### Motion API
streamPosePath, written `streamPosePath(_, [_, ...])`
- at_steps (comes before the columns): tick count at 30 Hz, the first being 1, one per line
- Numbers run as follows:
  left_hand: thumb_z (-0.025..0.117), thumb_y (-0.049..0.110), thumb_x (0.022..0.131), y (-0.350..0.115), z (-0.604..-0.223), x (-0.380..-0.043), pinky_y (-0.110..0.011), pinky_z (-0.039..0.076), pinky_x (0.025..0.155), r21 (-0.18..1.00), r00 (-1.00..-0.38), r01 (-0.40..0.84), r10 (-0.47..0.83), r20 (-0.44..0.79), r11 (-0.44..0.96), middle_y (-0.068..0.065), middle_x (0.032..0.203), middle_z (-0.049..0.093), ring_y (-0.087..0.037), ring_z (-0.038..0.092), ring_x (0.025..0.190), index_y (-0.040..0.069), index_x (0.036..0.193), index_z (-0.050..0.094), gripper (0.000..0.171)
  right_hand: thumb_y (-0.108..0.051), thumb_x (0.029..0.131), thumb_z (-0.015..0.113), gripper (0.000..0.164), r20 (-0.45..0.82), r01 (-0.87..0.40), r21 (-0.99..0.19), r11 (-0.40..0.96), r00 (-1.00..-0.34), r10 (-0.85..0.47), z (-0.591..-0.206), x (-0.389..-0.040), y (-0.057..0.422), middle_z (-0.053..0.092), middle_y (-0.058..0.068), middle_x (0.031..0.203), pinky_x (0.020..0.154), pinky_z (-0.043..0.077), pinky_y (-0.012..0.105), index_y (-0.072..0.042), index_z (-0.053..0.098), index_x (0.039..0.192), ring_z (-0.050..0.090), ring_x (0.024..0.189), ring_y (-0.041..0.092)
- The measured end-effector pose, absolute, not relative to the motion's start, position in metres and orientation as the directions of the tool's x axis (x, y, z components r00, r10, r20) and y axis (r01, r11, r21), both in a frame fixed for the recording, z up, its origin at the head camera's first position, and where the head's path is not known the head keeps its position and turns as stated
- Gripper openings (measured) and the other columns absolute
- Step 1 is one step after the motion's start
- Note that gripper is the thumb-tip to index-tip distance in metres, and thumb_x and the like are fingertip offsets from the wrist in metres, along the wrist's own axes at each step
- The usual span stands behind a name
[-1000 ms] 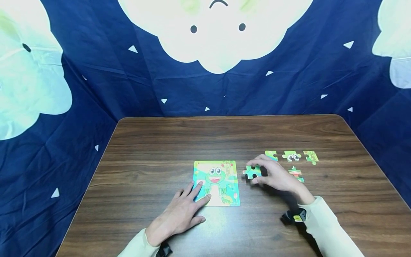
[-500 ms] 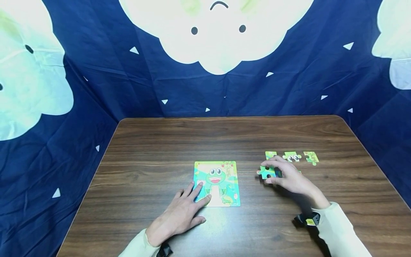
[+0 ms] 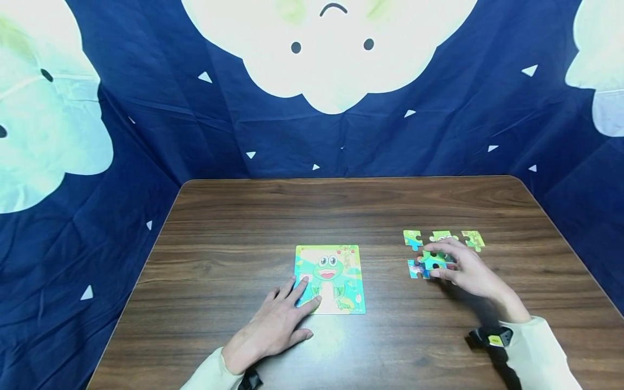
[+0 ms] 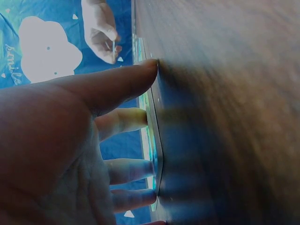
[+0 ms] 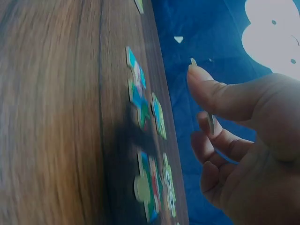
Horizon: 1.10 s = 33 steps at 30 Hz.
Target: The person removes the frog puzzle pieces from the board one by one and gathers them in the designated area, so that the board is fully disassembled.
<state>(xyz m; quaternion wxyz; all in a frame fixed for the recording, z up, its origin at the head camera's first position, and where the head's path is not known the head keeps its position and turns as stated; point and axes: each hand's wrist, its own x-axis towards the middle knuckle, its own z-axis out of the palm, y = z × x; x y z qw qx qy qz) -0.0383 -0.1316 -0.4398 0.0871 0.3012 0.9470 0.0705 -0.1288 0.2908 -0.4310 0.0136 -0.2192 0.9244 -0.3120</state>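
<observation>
My left hand (image 3: 273, 322) lies with fingers spread on the lower left of a square frog picture board (image 3: 341, 271). The left wrist view shows its fingertips touching the board's edge (image 4: 158, 154). Over to the right, my right hand (image 3: 470, 271) pinches a green and blue jigsaw piece (image 3: 433, 262) between thumb and fingers. In the right wrist view this piece appears edge-on, raised off the table. Below it lies a pink and blue jigsaw piece (image 3: 416, 269); the piece with the red mouth (image 5: 152, 187) is mostly hidden from the head view by my hand.
Behind the right hand, a row holds a green corner piece (image 3: 413, 237), a piece with frog eyes (image 3: 442, 235) and another corner piece (image 3: 473, 239). The brown wooden table (image 3: 234, 216) meets a dark blue curtain (image 3: 161, 124) with cloud shapes.
My right hand has moved rightward, away from the board, carrying the pinched jigsaw piece over the loose pieces. The left hand has stayed in place on the board.
</observation>
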Motion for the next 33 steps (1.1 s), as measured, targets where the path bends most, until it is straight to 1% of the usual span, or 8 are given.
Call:
streamPosePath(3, [0.067,0.047,0.092,-0.132,-0.439,-0.038,-0.059,0.044,0.101,0.183,-0.802,0.561,0.585,-0.124,0.808,-0.021,0.158,0.040,-0.047,0.039,0.144,0.025,0.145,0.053,0.059,-0.014,0.085,0.079,0.044,0.104,-0.379,-0.583,0.719,-0.912,-0.397,-0.431,-0.128,0.297,0.063,0.009,0.123,0.083,0.045,0.021,-0.010,0.067,0.126,0.042,0.110,-0.014])
streamPosePath(5, [0.067,0.047,0.092,-0.132,-0.439,-0.038,-0.058,0.044,0.101,0.185,-0.801,0.561,0.586,-0.126,0.807,-0.022,0.158,0.040,-0.047,0.039,0.144,0.025,0.145,0.053,0.059,-0.013,0.084,0.079,0.044,0.111,-0.381,-0.580,0.720,-0.912,-0.394,-0.431,-0.127,0.302,0.063,0.009,0.123,0.086,0.042,0.018,-0.009,0.066,0.126,0.039,0.111,-0.018])
streamPosePath(11, [0.066,0.047,0.092,-0.131,-0.438,-0.038,-0.057,0.043,0.102,0.181,-0.801,0.559,0.584,-0.132,0.809,-0.021,0.158,0.040,-0.046,0.038,0.145,0.026,0.145,0.053,0.059,-0.003,0.082,0.079,0.046,0.166,-0.416,-0.581,0.699,-0.902,-0.398,-0.436,-0.125,0.317,0.062,0.013,0.123,0.090,0.034,0.006,-0.005,0.065,0.126,0.035,0.113,-0.024])
streamPosePath(18, [0.066,0.048,0.092,-0.131,-0.439,-0.038,-0.058,0.043,0.102,0.174,-0.804,0.559,0.582,-0.126,0.810,-0.021,0.158,0.040,-0.046,0.039,0.145,0.026,0.145,0.053,0.059,-0.003,0.083,0.078,0.045,0.163,-0.382,-0.564,0.732,-0.921,-0.354,-0.438,-0.121,0.339,0.062,0.011,0.120,0.083,0.034,0.007,-0.005,0.064,0.126,0.035,0.107,-0.023])
streamPosePath(25, [0.066,0.048,0.092,-0.132,-0.440,-0.038,-0.059,0.043,0.103,0.182,-0.803,0.559,0.583,-0.126,0.809,-0.022,0.158,0.041,-0.047,0.039,0.145,0.025,0.145,0.054,0.059,-0.002,0.082,0.078,0.044,0.149,-0.335,-0.552,0.764,-0.941,-0.305,-0.441,-0.119,0.360,0.060,0.019,0.118,0.080,0.033,0.011,-0.001,0.064,0.124,0.033,0.103,-0.024])
streamPosePath(31, [0.066,0.047,0.092,-0.132,-0.438,-0.039,-0.059,0.042,0.103,0.190,-0.802,0.557,0.583,-0.131,0.809,-0.022,0.158,0.040,-0.047,0.038,0.145,0.025,0.145,0.053,0.059,-0.002,0.082,0.078,0.043,0.121,-0.297,-0.538,0.788,-0.953,-0.277,-0.445,-0.118,0.374,0.059,0.025,0.121,0.077,0.031,0.012,-0.001,0.064,0.123,0.028,0.102,-0.027])
streamPosePath(33, [0.066,0.047,0.092,-0.131,-0.438,-0.039,-0.059,0.042,0.103,0.192,-0.802,0.554,0.581,-0.136,0.810,-0.021,0.158,0.040,-0.047,0.038,0.145,0.025,0.145,0.053,0.058,-0.002,0.080,0.079,0.044,0.129,-0.305,-0.530,0.791,-0.951,-0.280,-0.448,-0.117,0.377,0.060,0.025,0.119,0.078,0.030,0.010,0.000,0.065,0.122,0.028,0.102,-0.027])
